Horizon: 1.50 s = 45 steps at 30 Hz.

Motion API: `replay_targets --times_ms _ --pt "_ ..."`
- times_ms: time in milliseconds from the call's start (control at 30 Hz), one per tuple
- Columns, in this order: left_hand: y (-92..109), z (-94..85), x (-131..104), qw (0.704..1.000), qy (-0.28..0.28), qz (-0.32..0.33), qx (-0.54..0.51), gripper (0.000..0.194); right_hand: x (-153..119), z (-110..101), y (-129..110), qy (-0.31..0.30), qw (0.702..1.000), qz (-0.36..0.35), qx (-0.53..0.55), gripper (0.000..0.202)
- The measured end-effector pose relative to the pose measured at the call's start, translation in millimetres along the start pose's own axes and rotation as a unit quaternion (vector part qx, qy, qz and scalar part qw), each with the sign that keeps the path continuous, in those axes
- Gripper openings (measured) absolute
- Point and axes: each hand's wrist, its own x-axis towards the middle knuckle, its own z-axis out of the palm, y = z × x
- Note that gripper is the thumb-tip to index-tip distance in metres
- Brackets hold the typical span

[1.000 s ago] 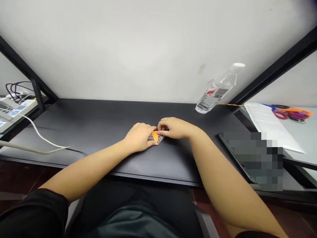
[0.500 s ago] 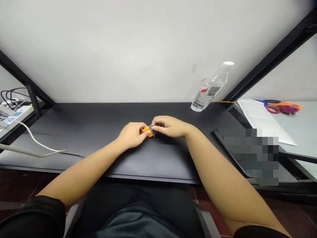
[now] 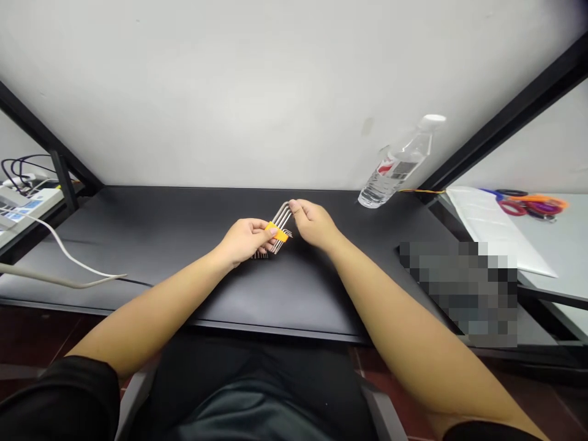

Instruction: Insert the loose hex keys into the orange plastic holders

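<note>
A set of bare-metal hex keys point(image 3: 282, 215) sits in an orange holder point(image 3: 278, 233) above the black desk. My left hand point(image 3: 248, 241) is closed on the holder, thumb on its front face. With fingers pinched, my right hand point(image 3: 316, 224) grips the bent end of the largest hex key at the top of the set. The long keys lean up and to the right, and smaller bent keys show at the holder's right side. Dark short tips are visible below my left fingers.
A clear water bottle point(image 3: 395, 164) stands at the back right by the wall. A blurred-out dark object point(image 3: 454, 294) lies at the desk's right. Beyond are a white pouch point(image 3: 500, 233) and coloured scissors-like handles point(image 3: 528, 205). A white cable point(image 3: 68, 260) crosses the left side.
The hex key set has turned so its long keys now show upright. My right hand has shifted up and right, to the keys' bent ends. The view has moved slightly.
</note>
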Motion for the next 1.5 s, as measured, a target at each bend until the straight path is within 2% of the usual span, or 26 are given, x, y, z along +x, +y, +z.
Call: replay_targets --times_ms 100,167,367,567,633,767,900,1100,1233,1300,1367,1500 --pt "0.6 -2.8 -0.8 1.0 -0.018 -0.013 0.018 0.034 4.2 -2.8 8.7 0.018 0.999 0.023 -0.04 0.045" --pt "1.2 -5.2 -0.7 0.999 -0.014 -0.018 0.029 0.033 5.7 -4.8 13.4 0.006 0.997 0.032 -0.07 0.046" --pt "3.2 -13.7 2.5 0.999 0.028 -0.009 0.031 0.032 3.5 -0.5 11.7 -0.127 0.98 -0.001 -0.151 0.05" --pt "2.2 -20.7 5.3 0.999 0.041 0.004 0.031 0.03 -0.5 8.3 3.2 -0.179 0.951 0.014 -0.25 0.049" --pt "2.1 -22.2 5.4 0.998 0.045 0.016 0.032 0.03 -1.5 8.0 1.9 -0.173 0.947 0.011 -0.271 0.048" --pt "1.7 -25.1 5.6 0.998 0.044 0.041 0.033 0.031 -3.6 3.7 -2.8 -0.113 0.951 0.033 -0.286 0.049" --pt "1.0 -27.0 6.5 0.998 0.037 0.045 0.034 0.031 -8.9 5.1 -14.7 -0.113 0.954 0.047 -0.274 0.053" --pt "-1.5 -26.6 7.8 0.998 0.026 0.048 0.032 0.031 -16.8 17.2 -29.0 -0.127 0.964 0.045 -0.231 0.044" --pt "-4.1 -26.3 8.5 0.997 0.025 0.058 0.036 0.033 -14.9 13.1 -26.2 -0.102 0.979 0.055 -0.165 0.029" --pt "-4.4 -26.1 8.6 0.997 0.024 0.057 0.035 0.032 -12.9 7.0 -23.6 -0.077 0.99 0.028 -0.119 0.023" --pt "-4.0 -25.8 8.4 0.997 0.022 0.058 0.035 0.031 -11.6 1.5 -21.7 -0.057 0.996 -0.009 -0.069 0.026" --pt "-2.3 -25.4 7.4 0.997 0.024 0.07 0.039 0.032 -12.5 0.3 -21.2 -0.074 0.996 -0.043 0.026 0.029"
